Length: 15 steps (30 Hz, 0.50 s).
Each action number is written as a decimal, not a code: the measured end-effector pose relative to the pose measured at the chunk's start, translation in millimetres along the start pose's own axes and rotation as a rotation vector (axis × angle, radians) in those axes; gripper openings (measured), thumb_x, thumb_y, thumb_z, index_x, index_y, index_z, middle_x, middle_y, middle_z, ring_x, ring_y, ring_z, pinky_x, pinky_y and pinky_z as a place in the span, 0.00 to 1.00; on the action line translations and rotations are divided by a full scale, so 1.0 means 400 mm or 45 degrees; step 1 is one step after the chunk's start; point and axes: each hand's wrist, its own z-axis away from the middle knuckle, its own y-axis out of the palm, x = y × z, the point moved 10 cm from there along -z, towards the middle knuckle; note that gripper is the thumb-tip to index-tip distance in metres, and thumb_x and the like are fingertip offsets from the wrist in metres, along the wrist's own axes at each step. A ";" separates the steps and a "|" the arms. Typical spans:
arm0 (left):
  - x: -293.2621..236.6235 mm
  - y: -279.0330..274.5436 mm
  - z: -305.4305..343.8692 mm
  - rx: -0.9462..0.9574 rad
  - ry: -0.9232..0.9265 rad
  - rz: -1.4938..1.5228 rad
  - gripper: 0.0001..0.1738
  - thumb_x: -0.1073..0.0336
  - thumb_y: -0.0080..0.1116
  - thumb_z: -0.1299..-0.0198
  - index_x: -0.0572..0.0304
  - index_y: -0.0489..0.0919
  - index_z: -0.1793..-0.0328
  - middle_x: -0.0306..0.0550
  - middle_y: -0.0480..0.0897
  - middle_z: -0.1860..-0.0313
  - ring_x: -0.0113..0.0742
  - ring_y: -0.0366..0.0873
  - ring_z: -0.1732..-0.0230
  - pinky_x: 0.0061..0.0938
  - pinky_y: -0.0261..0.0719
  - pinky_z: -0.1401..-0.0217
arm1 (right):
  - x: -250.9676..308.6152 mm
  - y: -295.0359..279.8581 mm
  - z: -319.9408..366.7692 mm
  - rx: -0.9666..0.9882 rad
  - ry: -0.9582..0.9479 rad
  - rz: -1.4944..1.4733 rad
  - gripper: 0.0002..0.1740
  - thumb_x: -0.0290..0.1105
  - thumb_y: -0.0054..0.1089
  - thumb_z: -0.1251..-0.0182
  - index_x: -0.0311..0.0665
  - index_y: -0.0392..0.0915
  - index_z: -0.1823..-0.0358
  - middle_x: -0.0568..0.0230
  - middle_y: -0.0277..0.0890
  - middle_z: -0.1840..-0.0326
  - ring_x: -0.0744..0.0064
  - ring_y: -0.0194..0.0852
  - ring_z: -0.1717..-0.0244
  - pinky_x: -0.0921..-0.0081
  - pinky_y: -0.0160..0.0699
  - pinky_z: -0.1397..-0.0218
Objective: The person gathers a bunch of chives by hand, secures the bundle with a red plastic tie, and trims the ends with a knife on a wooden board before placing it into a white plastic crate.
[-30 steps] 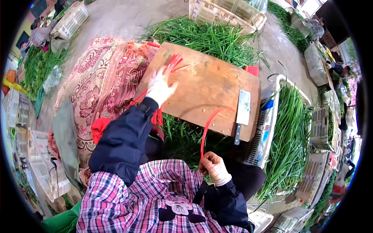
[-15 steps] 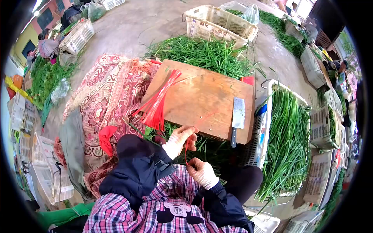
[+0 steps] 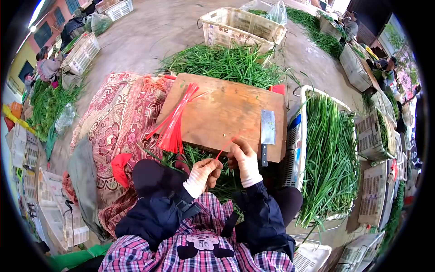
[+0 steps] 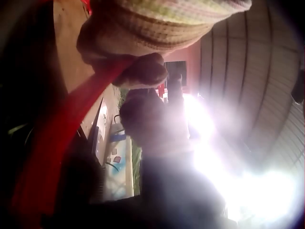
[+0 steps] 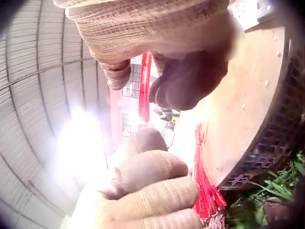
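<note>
Both gloved hands meet over the lap, with a thin red plastic strip (image 3: 223, 148) stretched between them. My left hand (image 3: 204, 176) pinches the strip between thumb and curled fingers. A length of it hangs past that hand in the left wrist view, a broad red band (image 4: 71, 112). Slightly higher, my right hand (image 3: 244, 162) holds the strip's other part at its fingertips; the right wrist view has the strip (image 5: 145, 88) running up between thumb and fingers. A bundle of similar red strips (image 3: 174, 129), tied near its top, lies on the left of the wooden board (image 3: 222, 106).
A cleaver (image 3: 268, 127) lies at the board's right side. Beside it stands a crate (image 3: 304, 136) heaped with long green leaves (image 3: 328, 154). More greens (image 3: 222, 63) lie behind the board, before a white crate (image 3: 226, 34). Patterned cloth (image 3: 113, 118) spreads on the left.
The left hand came back from the strip bundle to the lap and took hold of the single strip. The right hand has since risen toward the board's front edge.
</note>
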 end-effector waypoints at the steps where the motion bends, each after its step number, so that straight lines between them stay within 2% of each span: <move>1: 0.000 0.002 0.003 -0.007 -0.001 -0.040 0.15 0.56 0.58 0.34 0.62 0.79 0.60 0.38 0.75 0.77 0.23 0.66 0.83 0.20 0.63 0.83 | -0.001 0.014 -0.017 0.012 0.027 -0.024 0.17 0.35 0.64 0.37 0.34 0.77 0.50 0.69 0.73 0.77 0.81 0.66 0.82 0.82 0.62 0.80; 4: -0.014 0.000 0.008 -0.019 0.039 -0.082 0.17 0.54 0.57 0.34 0.63 0.79 0.59 0.39 0.76 0.77 0.24 0.66 0.83 0.20 0.65 0.83 | -0.014 0.035 -0.041 0.026 0.068 0.050 0.12 0.36 0.65 0.37 0.36 0.79 0.59 0.69 0.73 0.80 0.80 0.66 0.84 0.82 0.62 0.81; 5: -0.017 -0.008 0.008 -0.050 0.036 -0.060 0.18 0.54 0.55 0.35 0.64 0.80 0.58 0.40 0.77 0.77 0.23 0.66 0.84 0.21 0.65 0.83 | -0.016 0.038 -0.045 0.025 0.060 0.085 0.10 0.37 0.65 0.37 0.37 0.79 0.65 0.69 0.74 0.80 0.80 0.67 0.85 0.81 0.63 0.81; 11: -0.013 -0.041 -0.005 -0.126 0.032 -0.038 0.18 0.54 0.55 0.34 0.63 0.80 0.57 0.41 0.78 0.76 0.22 0.65 0.84 0.20 0.63 0.84 | -0.081 0.028 -0.047 -0.072 0.171 -0.047 0.12 0.38 0.65 0.37 0.36 0.79 0.65 0.67 0.76 0.78 0.79 0.69 0.83 0.80 0.66 0.80; 15: 0.004 -0.039 -0.011 -0.058 0.005 0.063 0.18 0.52 0.55 0.34 0.62 0.79 0.57 0.40 0.77 0.76 0.21 0.60 0.86 0.19 0.55 0.85 | -0.100 0.024 -0.045 -0.096 0.191 -0.119 0.14 0.39 0.65 0.37 0.35 0.81 0.58 0.68 0.77 0.77 0.79 0.70 0.81 0.81 0.67 0.79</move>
